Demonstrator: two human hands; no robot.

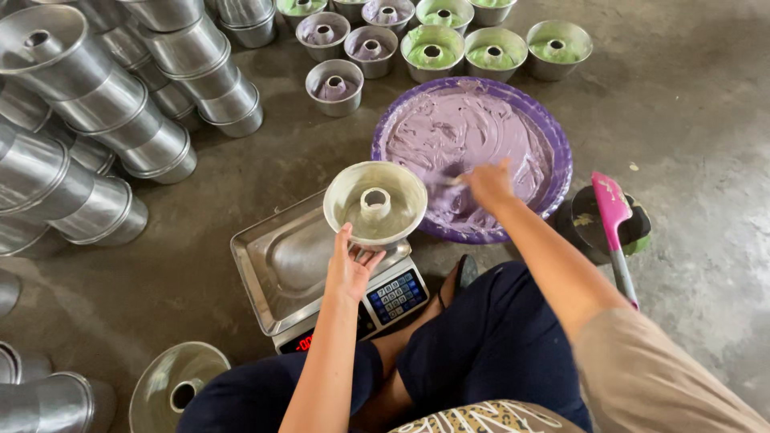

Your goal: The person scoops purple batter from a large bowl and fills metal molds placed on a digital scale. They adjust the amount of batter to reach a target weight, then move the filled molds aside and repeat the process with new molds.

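Head view: my left hand grips the empty tube pan from below, over the scale; my right hand clasps a utensil in the purple batter basin, right.

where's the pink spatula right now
In the head view the pink spatula lies at the right, resting over a small dark bowl just right of the purple batter basin.

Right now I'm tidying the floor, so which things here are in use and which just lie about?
In use: tube pan in left hand; right hand in purple batter; basin; scale.

Lying about: pink spatula; stacked pans; filled pans; lone pan.
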